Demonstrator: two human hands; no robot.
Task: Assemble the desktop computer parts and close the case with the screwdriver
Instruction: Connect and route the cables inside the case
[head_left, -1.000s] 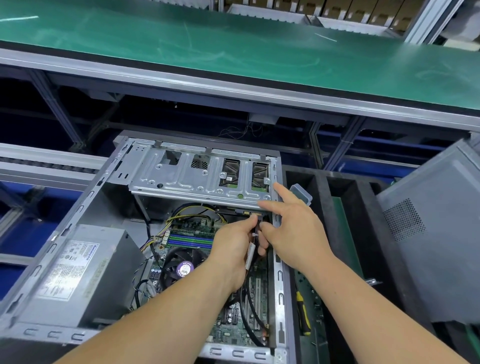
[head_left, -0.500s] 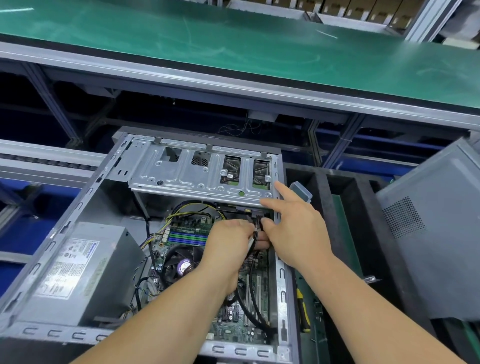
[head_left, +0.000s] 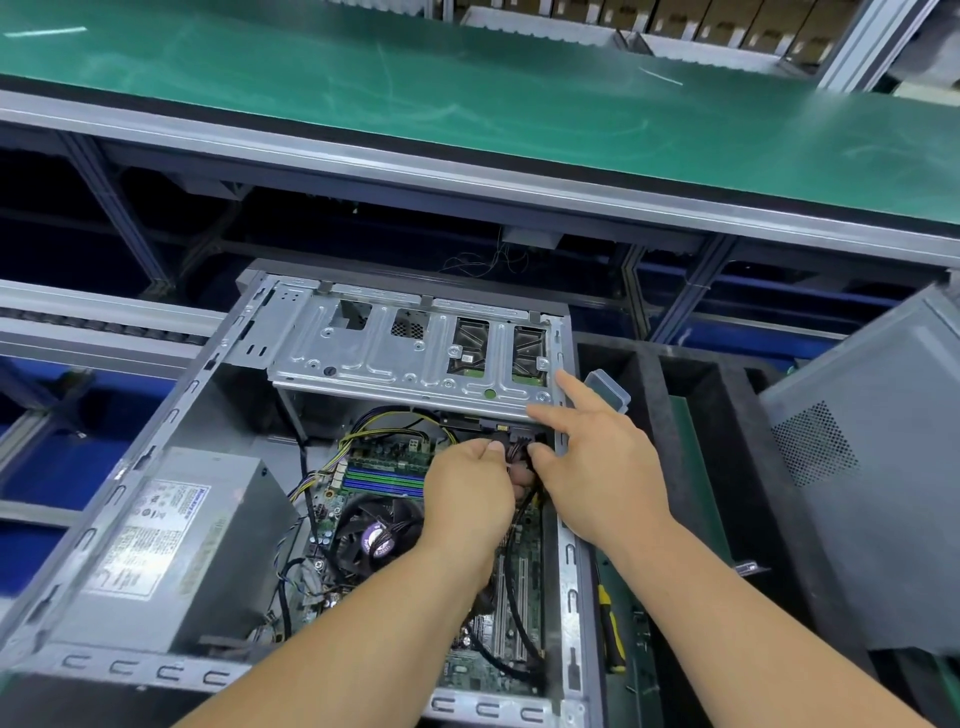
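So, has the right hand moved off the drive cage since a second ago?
No. The right hand still rests its straight fingers on the right front corner of the drive cage, above the cable connector that the left hand pinches.

The left hand (head_left: 470, 496) has crept up closer under the drive cage (head_left: 415, 358), its fingertips now pinching the black connector (head_left: 511, 448) beside the right hand (head_left: 597, 462), whose thumb has closed in.
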